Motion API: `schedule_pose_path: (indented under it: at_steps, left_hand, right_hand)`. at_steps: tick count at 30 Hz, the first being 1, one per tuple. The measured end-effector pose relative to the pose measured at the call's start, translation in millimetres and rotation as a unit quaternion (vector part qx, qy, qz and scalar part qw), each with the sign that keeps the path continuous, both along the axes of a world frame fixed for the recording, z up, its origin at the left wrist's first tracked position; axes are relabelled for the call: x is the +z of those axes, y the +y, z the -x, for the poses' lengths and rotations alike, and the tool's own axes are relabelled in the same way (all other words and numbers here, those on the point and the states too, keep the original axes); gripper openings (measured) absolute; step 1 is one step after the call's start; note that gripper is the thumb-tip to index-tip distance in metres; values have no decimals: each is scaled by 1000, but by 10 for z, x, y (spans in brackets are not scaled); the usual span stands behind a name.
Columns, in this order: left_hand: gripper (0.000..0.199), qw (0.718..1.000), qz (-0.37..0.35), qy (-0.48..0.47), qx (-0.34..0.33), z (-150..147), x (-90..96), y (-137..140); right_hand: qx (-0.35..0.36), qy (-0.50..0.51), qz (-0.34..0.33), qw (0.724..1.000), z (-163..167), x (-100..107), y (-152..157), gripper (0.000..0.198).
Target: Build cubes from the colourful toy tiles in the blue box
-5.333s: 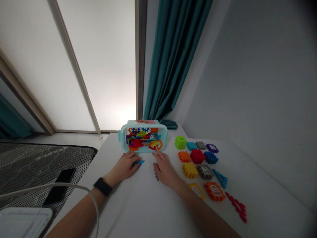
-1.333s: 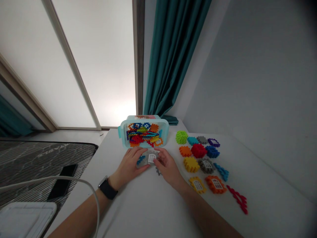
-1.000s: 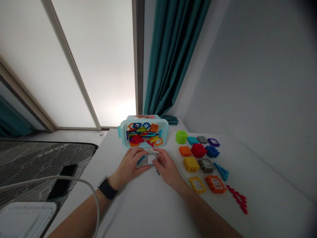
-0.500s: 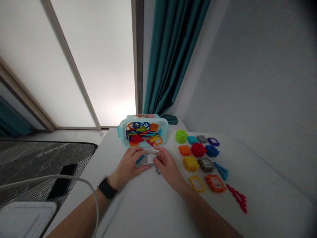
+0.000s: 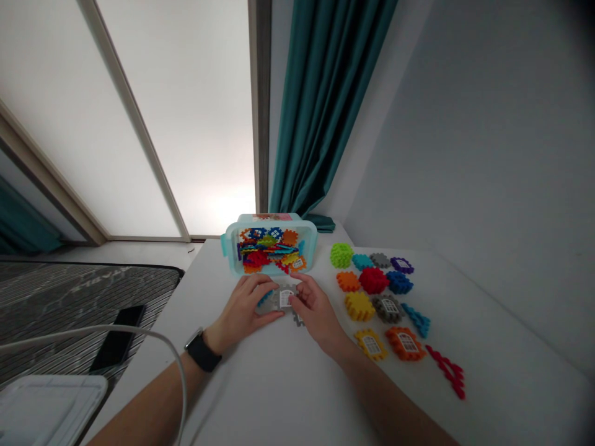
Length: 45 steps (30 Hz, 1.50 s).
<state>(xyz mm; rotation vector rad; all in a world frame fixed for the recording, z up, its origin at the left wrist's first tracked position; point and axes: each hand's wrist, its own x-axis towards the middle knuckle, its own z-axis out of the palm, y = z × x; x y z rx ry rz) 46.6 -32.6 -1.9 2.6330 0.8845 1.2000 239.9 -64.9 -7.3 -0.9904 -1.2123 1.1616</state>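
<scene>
A grey toothed building tile with a white window print (image 5: 286, 300) is between my hands on the table. My left hand (image 5: 240, 314), with a dark watch at its wrist, is curved round the tile's left side, fingers above and thumb below. Part of a blue toothed piece (image 5: 265, 298) shows beneath those fingers. At the tile's right side, my right hand (image 5: 321, 314) pinches it, the thumb lying on its face. Below the right fingers, the edge of another grey toothed piece (image 5: 298, 319) peeks out. Whether these pieces are joined, I cannot tell.
Just beyond my hands a light-blue bin (image 5: 226, 248) lies on its side, full of coloured tiles. Stacked toothed tiles in rows, such as a red stack (image 5: 374, 280), stand on the right. A pale cable (image 5: 153, 334) loops past my left forearm. The white table (image 5: 279, 384) meets a wall.
Both hands keep their hold on the grey tile with hardly any movement. The whole view has shifted very slightly.
</scene>
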Motion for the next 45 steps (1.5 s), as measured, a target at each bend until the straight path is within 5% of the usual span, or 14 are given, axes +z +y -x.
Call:
schedule_pose_path:
  at_steps: [10, 17, 25, 34, 41, 45]
  left_hand:
    - [42, 999, 35, -26, 15, 31, -40, 37]
    - [43, 997, 62, -53, 2, 44, -43, 47]
    - [41, 992, 116, -53, -21, 41, -11, 25]
    - [29, 958, 260, -87, -90, -31, 44, -2]
    - [34, 910, 372, -160, -92, -58, 92, 17]
    - [35, 867, 442, -203, -108, -63, 70, 15]
  right_hand:
    - [5, -128, -78, 989, -98, -71, -4, 45]
    - [-4, -359, -263, 896, -251, 52, -39, 61]
    - [0, -402, -297, 866, -309, 57, -25, 39]
    - [-9, -381, -265, 886, -316, 54, -23, 23]
    - [-2, -229, -61, 972, -155, 78, -48, 22]
    - [47, -125, 10, 991, -114, 78, -34, 30]
